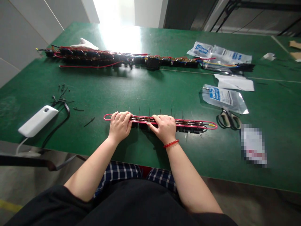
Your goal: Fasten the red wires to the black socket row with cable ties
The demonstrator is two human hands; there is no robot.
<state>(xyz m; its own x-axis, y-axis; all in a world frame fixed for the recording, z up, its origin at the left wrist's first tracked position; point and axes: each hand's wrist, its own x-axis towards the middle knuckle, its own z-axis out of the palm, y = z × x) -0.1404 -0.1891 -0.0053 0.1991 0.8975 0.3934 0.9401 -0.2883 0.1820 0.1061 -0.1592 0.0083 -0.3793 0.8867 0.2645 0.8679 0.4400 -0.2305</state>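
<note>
A long black strip carrying red and dark wires, a wire harness (188, 123), lies crosswise in front of me on the green table. Red wire loops stick out at both its ends, and several thin black cable ties (149, 111) stand out along its edges. Near its left end my left hand (120, 125) is closed over it, fingers bent across the far side. My right hand (165, 127) grips it around the middle, thumb on the near side and fingers over the top. Both hands hide the parts of the harness beneath them.
Across the back lies a longer wired assembly (94, 55). On the left are a white device (39, 121) with a cable and scattered cable-tie scraps (60, 99). Scissors (228, 119), a clear plastic bag (223, 99) and white paper (235, 82) lie on the right.
</note>
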